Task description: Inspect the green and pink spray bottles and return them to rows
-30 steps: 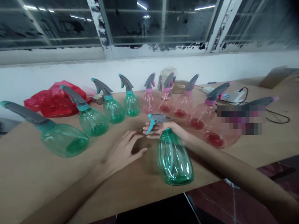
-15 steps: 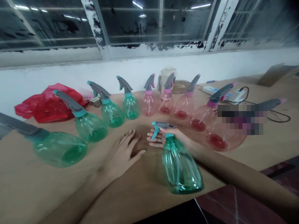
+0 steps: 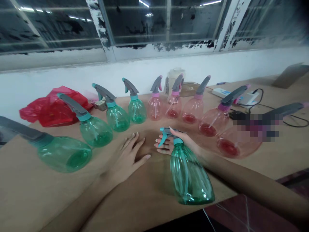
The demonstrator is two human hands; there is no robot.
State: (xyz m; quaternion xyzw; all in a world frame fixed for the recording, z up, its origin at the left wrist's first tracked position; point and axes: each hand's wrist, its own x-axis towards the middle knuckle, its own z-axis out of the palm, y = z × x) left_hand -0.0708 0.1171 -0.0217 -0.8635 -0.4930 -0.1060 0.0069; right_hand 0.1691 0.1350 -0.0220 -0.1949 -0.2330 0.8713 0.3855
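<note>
My right hand (image 3: 178, 138) grips a green spray bottle (image 3: 190, 174) around its neck, thumb over the grey head and fingers behind the teal trigger. The bottle tilts, its base toward me near the table's front edge. My left hand (image 3: 127, 158) lies flat on the wooden table, fingers apart, holding nothing. Green spray bottles curve around on the left, among them a near one (image 3: 66, 153), one behind it (image 3: 96, 130) and a far one (image 3: 137, 109). Pink spray bottles (image 3: 193, 109) with red bottoms continue the arc to the right.
A red plastic bag (image 3: 56, 109) lies at the back left. Behind the pink bottles stands a whitish container (image 3: 175, 75). A white power strip (image 3: 223, 93) with black cables and a cardboard piece (image 3: 289, 75) are at the right, below the windows and white wall.
The view has shifted slightly, so the bottles around sit a little further right in the picture. My right hand keeps its hold on the green spray bottle, and my left hand stays flat.
</note>
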